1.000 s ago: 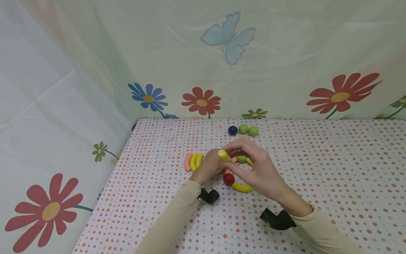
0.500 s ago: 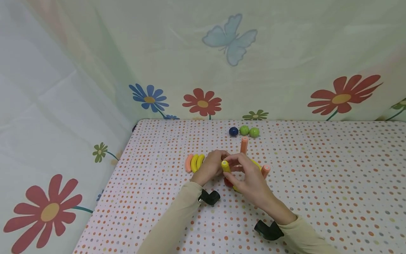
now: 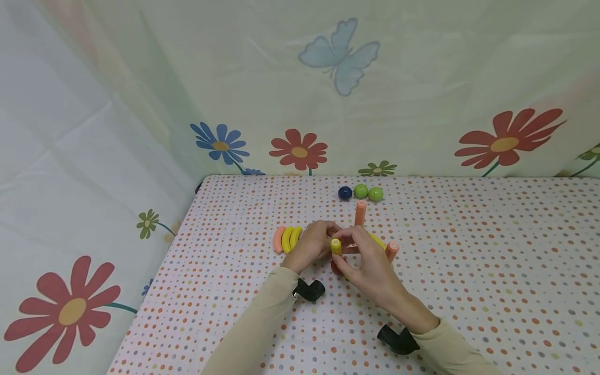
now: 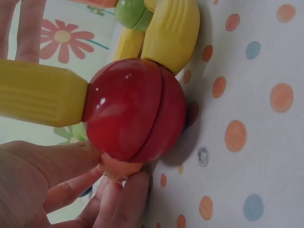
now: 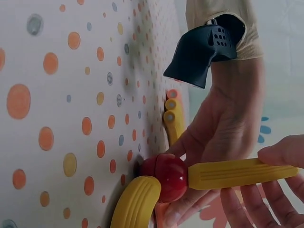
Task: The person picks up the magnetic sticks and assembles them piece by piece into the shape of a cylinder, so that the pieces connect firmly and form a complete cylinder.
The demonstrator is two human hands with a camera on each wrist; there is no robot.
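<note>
In the head view my left hand (image 3: 311,245) is low beside the toy ring, and the left wrist view shows its thumb and fingers (image 4: 133,199) pinching a pink piece (image 4: 118,170) joined to a red ball (image 4: 135,109). My right hand (image 3: 370,268) pinches the upper part of an upright yellow stick (image 3: 336,247). In the right wrist view that stick (image 5: 228,174) meets the top of the red ball (image 5: 172,178). A curved yellow piece (image 5: 135,204) touches the ball's side. A green ball (image 4: 132,13) lies beyond.
Two upright pink sticks (image 3: 360,212) (image 3: 392,251) stand near my right hand. Left of my left hand lie a pink curved piece (image 3: 278,240) and two yellow ones (image 3: 287,240). Farther back are a blue ball (image 3: 345,193) and two green balls (image 3: 361,191) on the dotted cloth.
My right hand has come down and slightly left, with the yellow stick now more upright at the red ball. Two upright pink sticks have come into fuller view. My left hand has barely moved.
</note>
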